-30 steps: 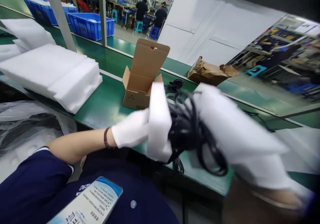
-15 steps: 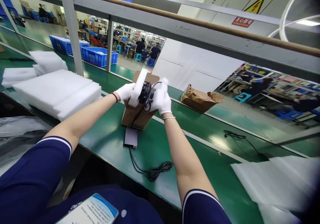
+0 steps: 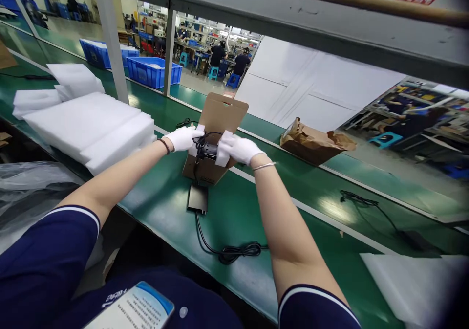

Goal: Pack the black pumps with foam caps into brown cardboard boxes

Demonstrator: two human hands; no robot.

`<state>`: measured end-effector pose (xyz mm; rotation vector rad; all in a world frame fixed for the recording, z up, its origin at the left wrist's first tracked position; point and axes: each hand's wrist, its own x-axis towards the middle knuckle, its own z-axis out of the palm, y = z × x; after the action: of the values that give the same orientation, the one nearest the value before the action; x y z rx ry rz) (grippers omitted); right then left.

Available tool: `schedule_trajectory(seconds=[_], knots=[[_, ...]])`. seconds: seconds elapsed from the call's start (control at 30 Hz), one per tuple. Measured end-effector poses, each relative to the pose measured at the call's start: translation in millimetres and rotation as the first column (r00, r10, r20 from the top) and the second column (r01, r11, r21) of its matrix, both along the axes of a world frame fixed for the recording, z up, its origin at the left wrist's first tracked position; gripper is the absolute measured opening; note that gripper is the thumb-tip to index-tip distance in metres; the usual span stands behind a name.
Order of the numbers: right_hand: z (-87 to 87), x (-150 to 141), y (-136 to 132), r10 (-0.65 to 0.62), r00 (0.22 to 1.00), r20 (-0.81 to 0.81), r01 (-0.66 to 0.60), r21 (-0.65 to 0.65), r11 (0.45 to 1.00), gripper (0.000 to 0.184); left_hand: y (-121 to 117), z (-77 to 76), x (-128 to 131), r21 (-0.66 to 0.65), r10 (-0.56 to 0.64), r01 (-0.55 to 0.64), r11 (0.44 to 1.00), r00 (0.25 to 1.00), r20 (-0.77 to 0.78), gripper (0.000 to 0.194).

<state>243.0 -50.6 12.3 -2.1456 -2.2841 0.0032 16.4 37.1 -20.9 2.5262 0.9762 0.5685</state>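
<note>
My left hand (image 3: 182, 139), in a white glove, grips a white foam piece (image 3: 200, 130) at the left side of an upright cardboard box (image 3: 206, 174). On the other side my right hand (image 3: 242, 150), gloved too, pinches a second foam piece (image 3: 223, 156). Between the two foam pieces a black device (image 3: 208, 150) sits at the box's opening, partly hidden by a black cable. The cable runs down the box front to a flat black power adapter (image 3: 198, 199) on the green bench. From the adapter another lead goes to a coiled black cable (image 3: 240, 252).
Stacked white foam blocks (image 3: 88, 119) lie to the left, with blue bins (image 3: 154, 75) behind. A crumpled brown paper-lined box (image 3: 315, 141) stands at the right. Foam sheets (image 3: 421, 280) and another adapter cable (image 3: 361, 199) lie further right. A grey frame post (image 3: 110, 40) rises from the bench.
The foam-padded device has come down into the box, and my hands are lower around it. The box's back flap now shows more fully. The camera view has tilted down.
</note>
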Motion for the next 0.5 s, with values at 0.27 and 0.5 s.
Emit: schedule_trajectory(seconds=[0.27,0.5], knots=[[-33.7,-32,-38,-0.085,0.991,0.099,0.08,0.051,0.995,0.034,-29,4.2,18,0.201,-0.052,0.126,0.971,0.938,-0.341,0.037],[-137.8,-85,-201,-0.195,0.973,-0.122,0.16,-0.252,0.954,0.024,-138,-76.5,-64,-0.667,0.237,-0.129,0.734,0.969,0.074,0.028]])
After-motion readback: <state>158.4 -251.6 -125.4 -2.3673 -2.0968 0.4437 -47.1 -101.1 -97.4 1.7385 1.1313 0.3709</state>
